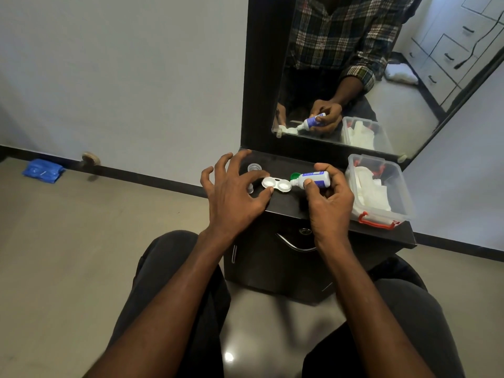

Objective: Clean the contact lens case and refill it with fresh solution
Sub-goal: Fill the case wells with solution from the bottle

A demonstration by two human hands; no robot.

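Now: one lens case (pixel 276 184), two open wells | one bottle (pixel 313 179) | one tub (pixel 381 214)

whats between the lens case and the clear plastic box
In the head view, the solution bottle lies there, held on its side by the right hand, nozzle at the lens case; the clear plastic box stands beyond.

Two hands (pixel 234 192), one lens case (pixel 276 184), one bottle (pixel 311 179), one storage box (pixel 381 211)
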